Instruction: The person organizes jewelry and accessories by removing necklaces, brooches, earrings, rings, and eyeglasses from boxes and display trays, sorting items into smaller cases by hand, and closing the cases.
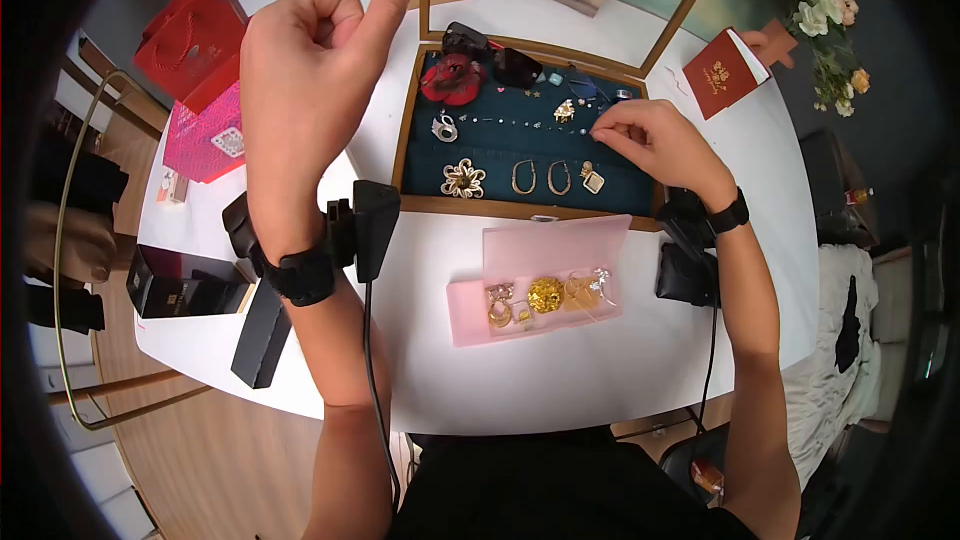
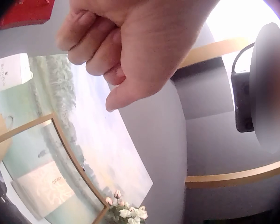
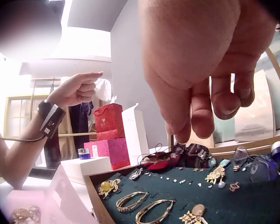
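Note:
Over the jewellery case (image 1: pixel 530 208) with its dark green lining, my right hand (image 1: pixel 655 145) hovers palm down, thumb and index tips close together beside a row of tiny beads (image 1: pixel 527 123). Whether a small piece is between those tips I cannot tell; in the right wrist view the hand (image 3: pixel 200 60) is above the lining. My left hand (image 1: pixel 305 65) is raised left of the case, fingers curled and thumb extended; in the left wrist view the hand (image 2: pixel 135 51) shows nothing held. Hoop earrings (image 1: pixel 524 177), a flower brooch (image 1: pixel 463 179) and a red flower piece (image 1: pixel 452 79) lie in the case.
A pink box (image 1: pixel 465 315) with gold jewellery stands in front of the case. Red bag (image 1: pixel 195 45), pink box (image 1: pixel 205 135) and black boxes (image 1: pixel 262 335) are at left. A red booklet (image 1: pixel 722 75) and flowers (image 1: pixel 815 5) are at right; a black pouch (image 1: pixel 685 275) lies near my right forearm.

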`<state>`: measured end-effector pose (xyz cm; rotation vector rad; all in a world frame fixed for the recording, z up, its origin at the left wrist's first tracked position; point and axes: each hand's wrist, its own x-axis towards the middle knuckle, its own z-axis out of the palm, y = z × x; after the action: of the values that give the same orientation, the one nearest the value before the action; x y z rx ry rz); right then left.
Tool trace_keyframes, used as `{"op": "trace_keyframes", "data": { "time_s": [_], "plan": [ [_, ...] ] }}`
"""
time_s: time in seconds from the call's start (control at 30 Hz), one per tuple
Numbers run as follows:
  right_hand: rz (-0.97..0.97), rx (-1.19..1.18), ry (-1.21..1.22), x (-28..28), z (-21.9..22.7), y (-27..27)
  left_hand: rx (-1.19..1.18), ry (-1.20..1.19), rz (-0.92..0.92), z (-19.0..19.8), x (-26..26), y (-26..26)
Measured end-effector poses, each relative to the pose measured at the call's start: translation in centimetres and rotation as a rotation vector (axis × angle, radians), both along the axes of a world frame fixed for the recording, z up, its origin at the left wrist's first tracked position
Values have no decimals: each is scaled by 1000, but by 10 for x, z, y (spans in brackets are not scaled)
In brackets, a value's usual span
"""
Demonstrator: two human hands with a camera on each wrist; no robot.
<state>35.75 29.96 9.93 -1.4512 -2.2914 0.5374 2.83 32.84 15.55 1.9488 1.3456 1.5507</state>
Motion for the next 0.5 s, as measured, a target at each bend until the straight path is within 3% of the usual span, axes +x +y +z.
{"op": "trace_keyframes", "data": {
  "time_s": [0.23, 0.3, 0.37, 0.5],
  "plan": [
    [25, 57, 57, -20, 18, -18, 44, 120, -49, 6, -8, -11],
    [38, 155, 100, -17, 17, -36, 100, 53, -85, 5, -6, -10],
    [-77, 120, 70, -24, 30, -63, 188, 25, -63, 3, 8, -17],
    [-112, 199, 133, -18, 24, -105, 275, 192, -112, -18, 54, -19]
  ]
}}
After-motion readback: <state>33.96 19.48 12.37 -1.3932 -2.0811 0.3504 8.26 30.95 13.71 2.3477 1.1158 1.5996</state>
